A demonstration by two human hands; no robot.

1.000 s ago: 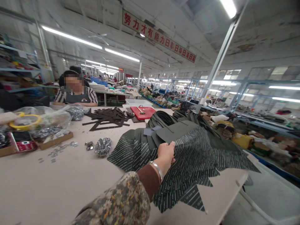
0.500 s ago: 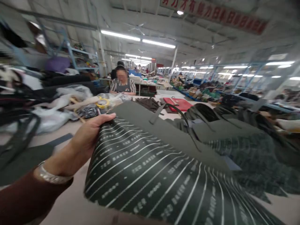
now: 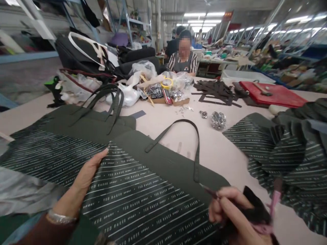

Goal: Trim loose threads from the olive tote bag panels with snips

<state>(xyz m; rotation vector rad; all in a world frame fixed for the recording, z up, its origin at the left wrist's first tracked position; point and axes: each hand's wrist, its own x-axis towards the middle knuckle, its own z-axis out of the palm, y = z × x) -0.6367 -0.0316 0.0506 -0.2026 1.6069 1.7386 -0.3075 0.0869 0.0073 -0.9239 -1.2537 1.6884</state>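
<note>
My left hand [image 3: 89, 170] pinches the top left corner of a dark green bag panel [image 3: 153, 200], its thumb along the edge. White stripes and lettering run across the panel's printed side. A strap handle [image 3: 187, 122] loops up from its plain green border. At the lower right, my right hand [image 3: 232, 211] is closed around a thin pointed tool [image 3: 209, 191], its tip near the lower end of the strap. A pink piece [image 3: 273, 207] and something black show beside that hand; I cannot tell whether they belong to the tool.
More panels with straps [image 3: 76, 115] lie at left, and a pile of striped panels [image 3: 286, 143] sits at right. Farther back are dark strips [image 3: 217, 92], a red slab [image 3: 273, 93], metal bits [image 3: 218, 120] and plastic bags [image 3: 130, 93]. A person [image 3: 184, 56] sits beyond the table.
My view has turned left and down. The panel, raised and curved before, now lies flatter over the table. My right hand has come into view with the pointed tool.
</note>
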